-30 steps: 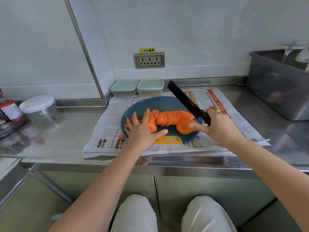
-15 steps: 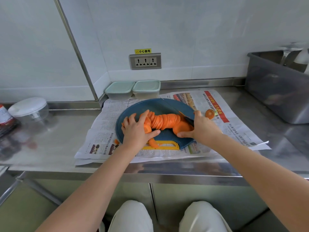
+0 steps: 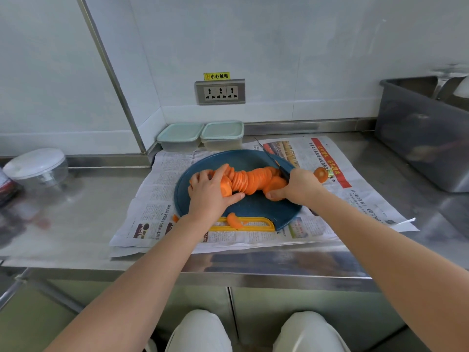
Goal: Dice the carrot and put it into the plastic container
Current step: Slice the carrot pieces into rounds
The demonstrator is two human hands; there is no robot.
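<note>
A row of orange carrot slices (image 3: 250, 180) lies across the round blue cutting board (image 3: 243, 208). My left hand (image 3: 210, 193) holds the row's left end, fingers curled over it and thumb along its near side. My right hand (image 3: 298, 186) grips the handle of a black knife (image 3: 270, 156), whose blade sits low at the row's right end and points away. One loose slice (image 3: 234, 221) rests on the board's yellow handle, and the carrot top (image 3: 321, 174) lies on the newspaper beyond my right hand. Two lidded plastic containers (image 3: 223, 134) stand against the wall.
Newspaper (image 3: 157, 209) covers the steel counter under the board. A lidded clear round tub (image 3: 36, 168) stands at far left. A grey bin (image 3: 421, 133) sits at the right. A wall socket (image 3: 220, 91) is above the containers. The counter's front edge runs just below the newspaper.
The knife has come down from a raised slant to lie low at the right end of the slices. My left hand stays on the left end of the row.
</note>
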